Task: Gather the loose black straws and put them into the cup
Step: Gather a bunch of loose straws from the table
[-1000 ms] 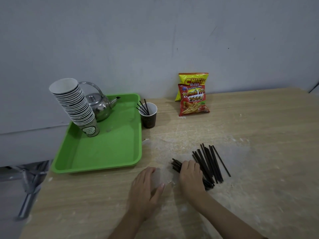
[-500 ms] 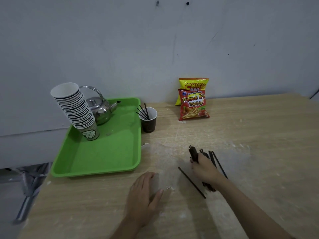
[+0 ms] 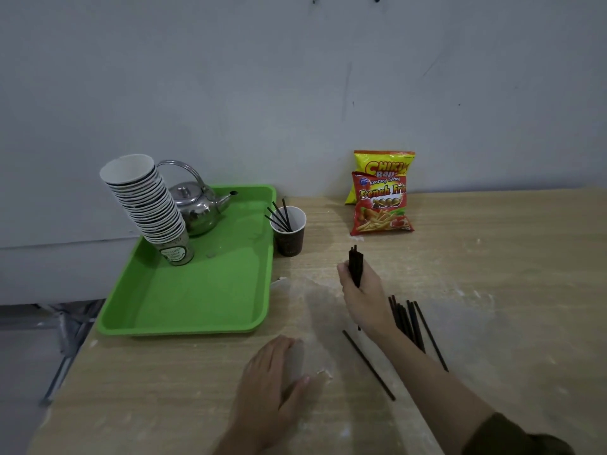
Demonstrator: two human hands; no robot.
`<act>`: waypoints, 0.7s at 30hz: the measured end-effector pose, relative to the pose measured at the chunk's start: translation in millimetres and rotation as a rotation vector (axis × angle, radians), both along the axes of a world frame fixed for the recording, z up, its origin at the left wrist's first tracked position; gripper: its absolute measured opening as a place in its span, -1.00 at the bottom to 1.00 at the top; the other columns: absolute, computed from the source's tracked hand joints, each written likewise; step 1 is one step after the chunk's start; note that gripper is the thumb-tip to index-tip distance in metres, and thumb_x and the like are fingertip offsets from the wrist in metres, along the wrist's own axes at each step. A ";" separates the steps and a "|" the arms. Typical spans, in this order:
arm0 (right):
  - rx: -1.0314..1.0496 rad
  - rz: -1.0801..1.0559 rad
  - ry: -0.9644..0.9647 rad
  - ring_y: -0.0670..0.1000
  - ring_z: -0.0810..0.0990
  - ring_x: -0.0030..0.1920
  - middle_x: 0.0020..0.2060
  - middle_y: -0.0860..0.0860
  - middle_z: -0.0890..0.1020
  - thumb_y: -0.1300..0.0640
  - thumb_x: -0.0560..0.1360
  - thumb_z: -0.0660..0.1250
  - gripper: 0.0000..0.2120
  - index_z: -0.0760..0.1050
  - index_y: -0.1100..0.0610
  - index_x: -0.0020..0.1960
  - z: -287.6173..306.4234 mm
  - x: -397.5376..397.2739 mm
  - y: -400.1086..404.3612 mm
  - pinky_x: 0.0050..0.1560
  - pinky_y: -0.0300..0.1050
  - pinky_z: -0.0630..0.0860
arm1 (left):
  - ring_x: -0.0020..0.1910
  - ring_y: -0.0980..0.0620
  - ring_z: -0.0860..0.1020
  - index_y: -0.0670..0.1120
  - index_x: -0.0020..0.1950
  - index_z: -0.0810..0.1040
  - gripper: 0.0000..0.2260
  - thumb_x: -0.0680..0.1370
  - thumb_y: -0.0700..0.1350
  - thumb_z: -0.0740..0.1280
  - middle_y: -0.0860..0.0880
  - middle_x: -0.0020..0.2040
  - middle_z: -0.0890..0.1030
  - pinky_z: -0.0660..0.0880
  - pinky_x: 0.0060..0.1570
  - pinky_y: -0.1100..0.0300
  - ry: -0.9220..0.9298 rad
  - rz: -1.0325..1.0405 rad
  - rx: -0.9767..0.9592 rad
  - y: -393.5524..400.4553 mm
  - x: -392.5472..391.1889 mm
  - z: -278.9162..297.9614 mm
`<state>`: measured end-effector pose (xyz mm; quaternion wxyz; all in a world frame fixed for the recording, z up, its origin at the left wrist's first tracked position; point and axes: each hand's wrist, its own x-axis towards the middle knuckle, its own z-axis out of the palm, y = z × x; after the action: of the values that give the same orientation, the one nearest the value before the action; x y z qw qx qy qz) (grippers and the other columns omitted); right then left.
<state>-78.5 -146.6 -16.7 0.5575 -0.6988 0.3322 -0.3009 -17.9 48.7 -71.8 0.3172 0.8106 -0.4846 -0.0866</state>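
My right hand [image 3: 363,297] is closed around a bundle of black straws [image 3: 355,262], held upright above the wooden table a little right of and nearer than the dark paper cup [image 3: 289,238]. That cup stands beside the green tray and holds several straws leaning left. More loose straws [image 3: 410,323] lie in a heap on the table behind my right wrist, partly hidden by my forearm. One single straw [image 3: 369,369] lies apart, slanting toward me. My left hand [image 3: 272,382] rests flat on the table, fingers spread, holding nothing.
A green tray [image 3: 203,297] at the left carries a leaning stack of paper cups [image 3: 147,205] and a metal kettle [image 3: 193,205]. Two snack bags [image 3: 381,195] lean on the wall at the back. The table's left edge [image 3: 65,372] drops off beside the tray.
My right hand has lifted a bundle of straws off the heap and carried it up and left toward the cup. One straw has dropped out onto the table. My left hand stayed put.
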 end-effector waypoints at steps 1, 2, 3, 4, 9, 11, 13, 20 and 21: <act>-0.038 -0.021 -0.013 -0.23 0.42 -0.43 -0.43 -0.10 0.40 0.14 0.55 0.22 -0.82 0.39 0.04 -0.23 -2.1 3.8 -1.3 -0.37 -0.40 0.36 | 0.24 0.05 0.40 -0.12 0.28 0.36 -0.45 0.42 0.21 0.14 -0.08 0.24 0.50 0.29 0.26 0.16 -0.001 0.001 0.005 -0.2 0.3 -0.8; -0.063 -0.046 -0.027 -0.25 0.43 -0.43 -0.43 -0.09 0.41 0.15 0.54 0.25 -0.83 0.41 0.06 -0.23 -5.0 6.8 -2.4 -0.37 -0.43 0.37 | 0.25 0.03 0.40 -0.12 0.28 0.36 -0.45 0.42 0.20 0.15 -0.08 0.25 0.49 0.28 0.27 0.14 -0.003 0.001 0.012 -0.3 0.5 -1.3; -0.071 -0.077 -0.045 -0.26 0.44 -0.42 -0.43 -0.09 0.44 0.17 0.52 0.28 -0.84 0.43 0.08 -0.24 -8.6 9.0 -3.1 -0.36 -0.46 0.37 | 0.25 0.02 0.41 -0.12 0.28 0.36 -0.45 0.42 0.20 0.15 -0.09 0.25 0.49 0.28 0.27 0.10 -0.010 0.002 0.012 -0.2 0.6 -2.1; -0.062 -0.113 -0.064 -0.27 0.46 -0.41 -0.42 -0.08 0.46 0.18 0.51 0.30 -0.84 0.45 0.06 -0.25 -13.2 10.0 -3.3 -0.35 -0.48 0.38 | 0.25 0.01 0.42 -0.12 0.28 0.36 -0.45 0.42 0.19 0.16 -0.09 0.24 0.50 0.29 0.27 0.08 -0.019 0.004 0.013 -0.4 0.6 -2.3; 0.037 -0.201 -0.056 -0.20 0.48 -0.48 -0.47 0.00 0.53 0.14 0.45 0.39 -0.78 0.47 -0.02 -0.35 -41.3 2.4 1.3 -0.42 -0.32 0.44 | 0.24 0.05 0.41 -0.13 0.28 0.38 -0.46 0.41 0.17 0.20 -0.09 0.23 0.52 0.28 0.25 0.18 -0.041 -0.003 0.015 0.1 0.8 -3.2; 0.041 -0.171 -0.008 -0.10 0.49 -0.47 -0.47 0.06 0.53 0.14 0.45 0.38 -0.79 0.47 0.07 -0.35 -47.8 -0.7 2.0 -0.40 -0.21 0.43 | 0.25 0.05 0.41 -0.12 0.28 0.37 -0.46 0.41 0.17 0.20 -0.08 0.23 0.52 0.26 0.25 0.19 -0.050 -0.010 0.032 0.5 0.3 -3.3; 0.036 -0.116 0.036 -0.07 0.45 -0.49 -0.50 0.04 0.49 0.13 0.48 0.34 -0.75 0.45 0.05 -0.36 -47.2 -1.0 1.1 -0.43 -0.21 0.38 | 0.25 0.04 0.41 -0.11 0.29 0.37 -0.46 0.42 0.18 0.19 -0.06 0.25 0.50 0.28 0.28 0.18 -0.056 -0.010 0.045 1.0 -0.6 -3.4; 0.226 0.171 0.138 -0.10 0.36 -0.55 -0.54 -0.04 0.39 0.06 0.52 0.29 -0.70 0.37 0.08 -0.37 -19.2 -6.5 -3.2 -0.50 -0.19 0.32 | 0.02 0.05 0.54 0.00 0.05 0.49 -0.74 0.40 0.04 0.31 0.04 0.01 0.59 0.44 0.06 0.17 0.239 0.158 -0.141 -14.6 -2.3 9.3; 0.293 0.244 0.146 -0.11 0.35 -0.58 -0.55 -0.06 0.38 0.07 0.51 0.30 -0.71 0.38 0.08 -0.37 -15.2 -9.3 -2.4 -0.53 -0.23 0.32 | -0.02 0.03 0.56 0.04 -0.02 0.50 -0.86 0.44 -0.05 0.34 0.04 -0.04 0.60 0.46 0.02 0.18 0.326 0.201 -0.198 -22.8 -3.7 14.1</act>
<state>-87.8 -149.0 -31.9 0.6599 -0.6653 0.3247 -0.1283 -21.6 25.9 -57.7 0.4765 0.7950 -0.3498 -0.1365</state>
